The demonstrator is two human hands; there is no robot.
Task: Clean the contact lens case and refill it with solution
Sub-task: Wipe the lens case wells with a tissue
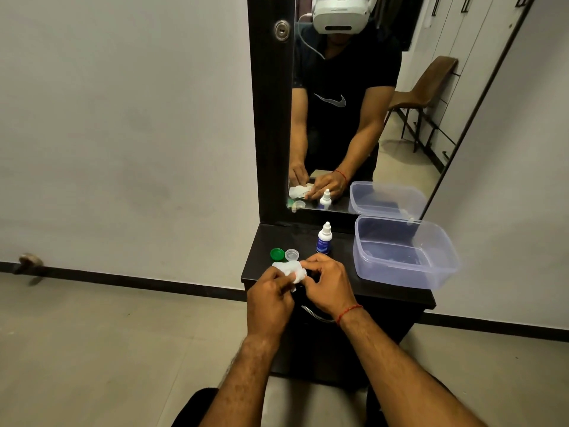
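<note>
**While it is wiped, light slick plastic needs an edge pinch**

Above the desk's (292, 235) near edge, fingers of the left hand (271, 295) pinch soft tissue (288, 268) over the mostly hidden lens case (302, 274); those of the right hand (328, 288) pinch its end.

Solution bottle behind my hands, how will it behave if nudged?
Probably tips easily: the solution bottle stands upright, tall on a narrow base. Likely light, being small plastic. On its side, its round body may roll.

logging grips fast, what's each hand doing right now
Left hand: grips a white tissue.
Right hand: fingers curled, pinching what looks like the lens case, mostly hidden by tissue and fingers.
</note>
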